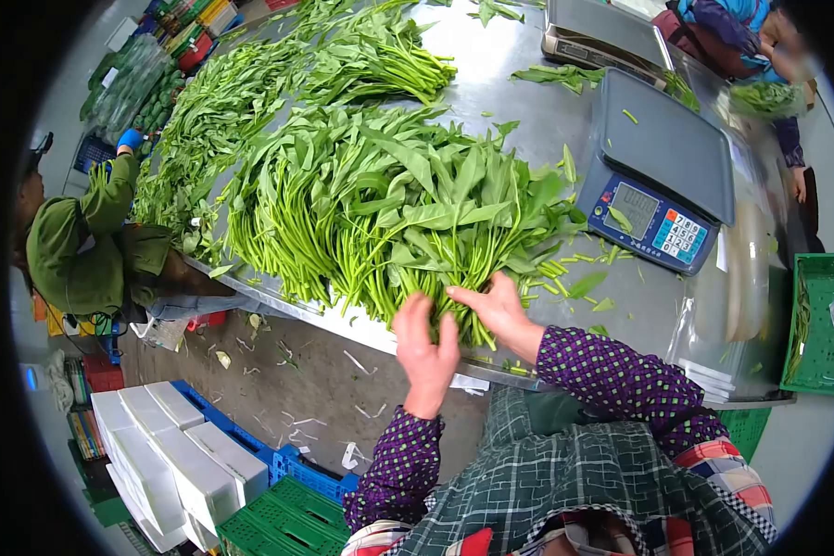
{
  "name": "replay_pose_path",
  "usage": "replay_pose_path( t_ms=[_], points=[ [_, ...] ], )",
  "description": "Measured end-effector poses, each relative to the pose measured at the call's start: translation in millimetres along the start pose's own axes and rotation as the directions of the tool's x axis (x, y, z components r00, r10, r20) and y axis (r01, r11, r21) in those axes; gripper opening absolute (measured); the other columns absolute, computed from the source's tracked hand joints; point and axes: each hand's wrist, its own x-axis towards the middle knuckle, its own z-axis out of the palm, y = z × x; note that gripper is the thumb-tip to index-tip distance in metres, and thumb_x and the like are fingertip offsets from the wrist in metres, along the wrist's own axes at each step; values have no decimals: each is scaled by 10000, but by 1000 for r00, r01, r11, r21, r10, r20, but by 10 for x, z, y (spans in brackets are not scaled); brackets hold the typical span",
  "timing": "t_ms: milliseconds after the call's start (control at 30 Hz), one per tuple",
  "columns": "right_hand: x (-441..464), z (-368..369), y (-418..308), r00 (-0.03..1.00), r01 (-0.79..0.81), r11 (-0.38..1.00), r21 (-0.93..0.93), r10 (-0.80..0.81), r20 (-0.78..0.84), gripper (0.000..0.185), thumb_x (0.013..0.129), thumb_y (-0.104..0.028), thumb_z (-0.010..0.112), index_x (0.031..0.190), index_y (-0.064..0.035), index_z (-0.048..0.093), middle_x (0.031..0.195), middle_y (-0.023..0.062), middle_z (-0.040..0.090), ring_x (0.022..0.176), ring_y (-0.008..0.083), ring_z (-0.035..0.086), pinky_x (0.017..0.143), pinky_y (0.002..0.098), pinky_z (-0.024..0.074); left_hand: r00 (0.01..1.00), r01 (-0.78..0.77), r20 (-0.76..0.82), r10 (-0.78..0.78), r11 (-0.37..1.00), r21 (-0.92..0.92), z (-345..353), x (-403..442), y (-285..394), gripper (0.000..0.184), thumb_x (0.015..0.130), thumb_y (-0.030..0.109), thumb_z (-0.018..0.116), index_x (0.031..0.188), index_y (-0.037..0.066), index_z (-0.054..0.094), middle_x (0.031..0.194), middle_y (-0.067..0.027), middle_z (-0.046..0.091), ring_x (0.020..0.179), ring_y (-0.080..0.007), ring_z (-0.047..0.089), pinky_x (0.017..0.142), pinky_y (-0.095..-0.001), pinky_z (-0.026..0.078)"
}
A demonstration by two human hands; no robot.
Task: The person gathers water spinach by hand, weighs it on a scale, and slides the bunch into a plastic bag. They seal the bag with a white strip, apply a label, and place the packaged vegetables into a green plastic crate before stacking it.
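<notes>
A broad pile of leafy greens with long stems, resembling water spinach [343, 204], lies on the metal table, cut ends toward me. My right hand [502, 313] is closed around a bunch of these stems near the table's front edge, its thumb across the top. My left hand [426, 347] is at the left side of the same bunch, fingers stretched out and thumb apart, against the stem ends. Some fingertips are hidden among the stems. Right of the greens stands a blue-grey digital scale [663, 167] with a keypad; its display is too faint to read.
A second scale [607, 37] stands farther back. Clear plastic bags [746, 269] lie at the table's right, beside a green crate [820, 324]. A co-worker in a green jacket [83, 241] is at left, another person [732, 37] at far right. White boxes [171, 445] stand below left.
</notes>
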Motion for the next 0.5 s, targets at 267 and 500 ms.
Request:
replay_pose_path(
  t_ms=[267,500],
  points=[
    [-64,6,-77,997,16,966,-258,-35,-70,487,747,-318,748,1006,63,589,926,199,667,843,285,646,762,367,495,951,248,139,-275,952,181,-18,62,-109,394,806,206,647,1095,-50,572,961,-207,618,905,-372,592,774,-440,482],
    [65,-14,-79,994,81,846,-527,-109,-22,783,706,-517,739,1024,162,515,973,328,607,965,402,608,851,429,478,906,422,153,-395,871,-252,124,52,155,337,806,121,662,1083,-54,585,893,-200,652,794,-270,644,715,-352,502]
  ],
)
